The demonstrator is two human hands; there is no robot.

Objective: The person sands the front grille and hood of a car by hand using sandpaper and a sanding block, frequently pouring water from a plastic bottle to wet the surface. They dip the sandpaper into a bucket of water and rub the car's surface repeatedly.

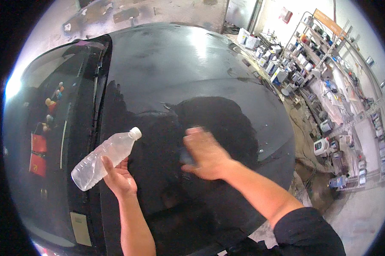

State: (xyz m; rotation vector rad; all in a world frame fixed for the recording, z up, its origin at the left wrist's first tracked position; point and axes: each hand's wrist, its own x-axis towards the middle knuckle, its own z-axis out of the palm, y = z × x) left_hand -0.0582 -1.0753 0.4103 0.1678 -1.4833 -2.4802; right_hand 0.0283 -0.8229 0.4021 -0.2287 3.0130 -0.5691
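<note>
My left hand [119, 177] is closed around a clear plastic bottle [105, 160] with a white cap. The bottle tilts, cap end up and to the right, above the base of the windscreen. My right hand [206, 154] lies over the black car bonnet [158, 98], blurred by motion. A dark grey-blue pad [186, 157] shows between its thumb and fingers; most of it is hidden under the palm. Around this hand the bonnet has a wet, darker patch, with a few drops near its right edge.
The windscreen [43, 128] with a wiper fills the left side; a red hanging ornament [38, 154] shows behind the glass. Beyond the bonnet's right edge stand several cans [272, 66], a cluttered shelf rack [314, 36] and a white bucket [322, 146]. A stained wall rises at the back.
</note>
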